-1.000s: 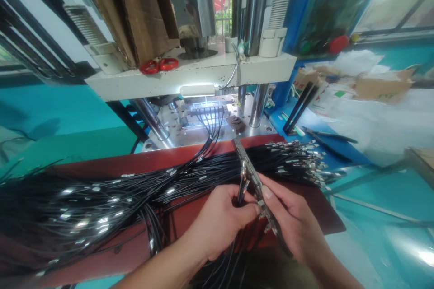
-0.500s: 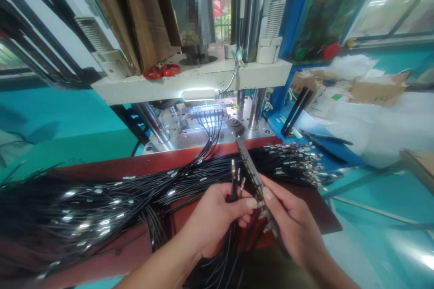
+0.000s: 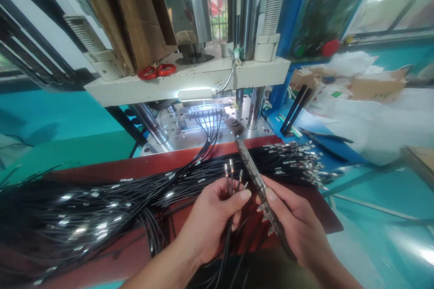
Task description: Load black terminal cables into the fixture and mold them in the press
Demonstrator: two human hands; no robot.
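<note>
My left hand (image 3: 217,212) is closed around several black cables (image 3: 232,175), whose metal-tipped ends stick up past the thumb and fingers. In my right hand (image 3: 291,214) is a long, dark metal bar (image 3: 252,169) with slots along it, pinched between thumb and fingers and slanting up to the left. Small metal connectors (image 3: 267,219) jut from the bar's lower left side. A small gap separates the left fingertips from the bar. Behind both hands a big bundle of black cables (image 3: 190,176) lies across the red-brown board (image 3: 115,162).
Ahead stands a press with a white crossbeam (image 3: 190,82) bearing red-handled scissors (image 3: 156,71). Under a lamp (image 3: 196,95), several cables run into a lit fixture (image 3: 203,117). Black tweezers (image 3: 325,137) lie on the blue surface at right. A red button (image 3: 330,48) is on the control box.
My left hand has drawn slightly left, away from the bar, and the cable tips in it have spread apart. My right hand still holds the bar in nearly the same place.
</note>
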